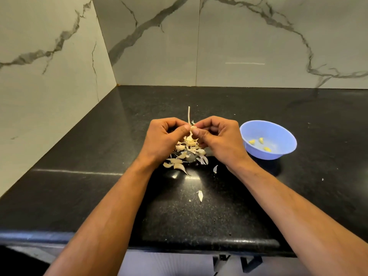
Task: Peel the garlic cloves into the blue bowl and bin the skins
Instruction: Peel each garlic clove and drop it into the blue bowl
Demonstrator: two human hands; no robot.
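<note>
Head view: both hands meet above the black bench (79, 196). Left hand (162, 139) and right hand (219, 139) have fingers curled, and their thumbs and fingertips pinch one garlic clove (192, 128) between them. A thin pale stem (189, 114) shows just behind the hands. Directly below the hands, a pile of skins (184, 156) lies on the bench, with two loose skin flakes nearer the front edge. Blue bowl (278, 154) stands on the bench just right of the right hand, apart from it, and contains three peeled cloves (252, 141). Marble wall panels (258, 46) enclose the bench corner.
</note>
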